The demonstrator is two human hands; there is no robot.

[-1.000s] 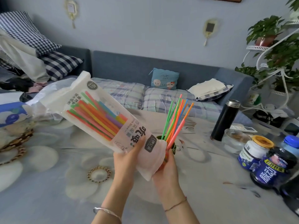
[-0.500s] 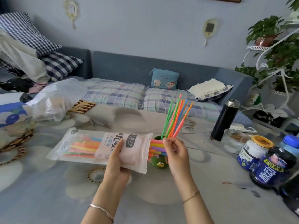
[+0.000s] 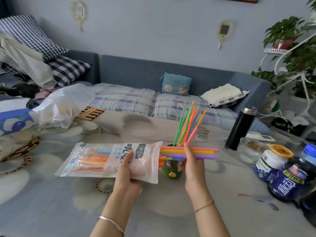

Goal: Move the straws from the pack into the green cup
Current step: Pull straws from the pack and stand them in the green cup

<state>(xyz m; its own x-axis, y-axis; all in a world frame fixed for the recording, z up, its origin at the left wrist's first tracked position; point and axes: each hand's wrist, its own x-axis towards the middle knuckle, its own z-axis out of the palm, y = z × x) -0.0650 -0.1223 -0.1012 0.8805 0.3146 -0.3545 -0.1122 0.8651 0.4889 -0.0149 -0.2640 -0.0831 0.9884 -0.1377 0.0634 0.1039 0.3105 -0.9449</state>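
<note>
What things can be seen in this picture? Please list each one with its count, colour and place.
straw pack: one, clear and white, held flat above the table, left of the cup
pulled straws: a few, pink, yellow, purple, blue, half out of the pack mouth
green cup: one, on the table behind the pack mouth
standing straws: several, green, orange, pink, blue, upright in the cup
black flask: one, right of the cup
glass bowl: one, clear, near the flask
jars: three, dark blue labels, right edge
plastic bag: one, clear, far left
sofa: one, blue, behind the table
plants: green, on a white stand, far right
left hand: holds the pack
right hand: grips the pulled straws
</note>
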